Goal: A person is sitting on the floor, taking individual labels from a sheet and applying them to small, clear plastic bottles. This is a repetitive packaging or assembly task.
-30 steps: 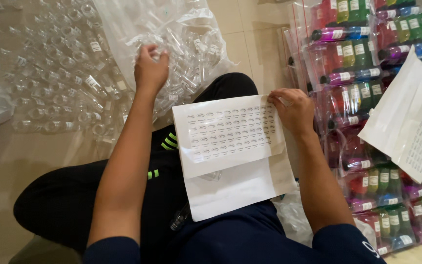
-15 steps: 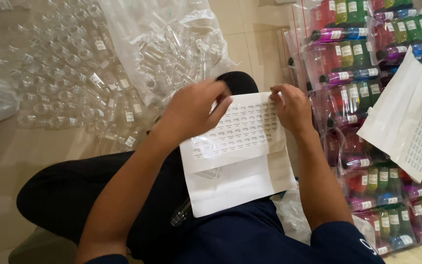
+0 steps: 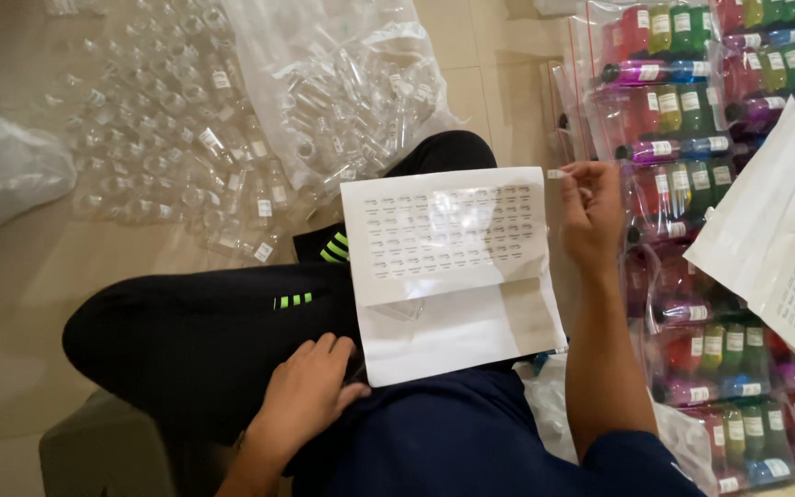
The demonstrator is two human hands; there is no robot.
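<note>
A person sits cross-legged on a tiled floor (image 3: 39, 276), a white label sheet (image 3: 453, 267) lying across the lap, its upper half covered in rows of small pale stickers. The right hand (image 3: 591, 216) is raised at the sheet's top right corner, fingers (image 3: 574, 189) pinched narrow on one small white sticker (image 3: 557, 173), which juts out just left of the fingertips, above the sheet's edge. The left hand (image 3: 310, 391) rests on the dark trouser leg by the sheet's lower left corner, fingers loosely spread and holding nothing. To the upper left, clear empty vials (image 3: 186, 156), some with small white labels, lie scattered on the floor beside a clear plastic bag (image 3: 342, 83) holding more of them. Along the right, clear bags of vials (image 3: 692, 138) filled with pink, green, blue and purple liquid lie in rows, each vial with a white label; a second white sheet (image 3: 775, 230) lies tilted over them
</note>
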